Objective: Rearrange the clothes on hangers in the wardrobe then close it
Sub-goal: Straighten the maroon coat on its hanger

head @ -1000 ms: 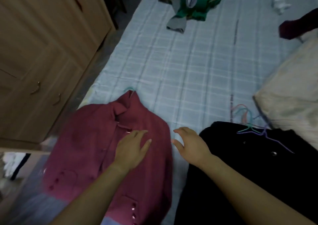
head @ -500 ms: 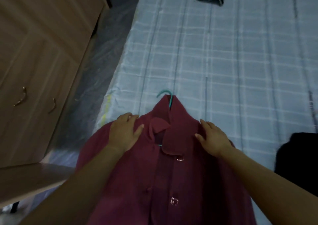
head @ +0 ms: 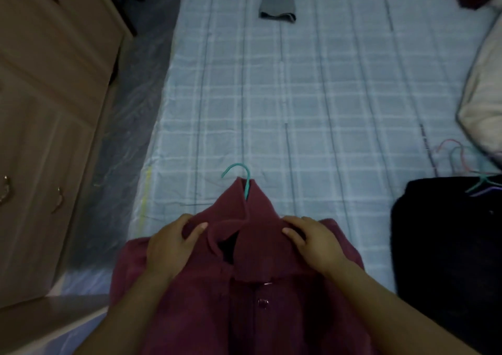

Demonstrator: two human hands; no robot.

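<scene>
well, the left hand [head: 171, 246] and right hand [head: 315, 242] are gripping the maroon shirt [head: 244, 314] by its shoulders, fingers curling into the fabric either side of the collar. it's lying on the bed [head: 298, 96], the teal hanger [head: 245, 175] pointing its hook away from both hands, the wardrobe [head: 40, 110] standing leftward.

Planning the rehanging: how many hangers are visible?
4: teal hanger in the maroon shirt; pink hanger, green hanger, purple hanger tangled by the black garment. More may be hidden.
</scene>
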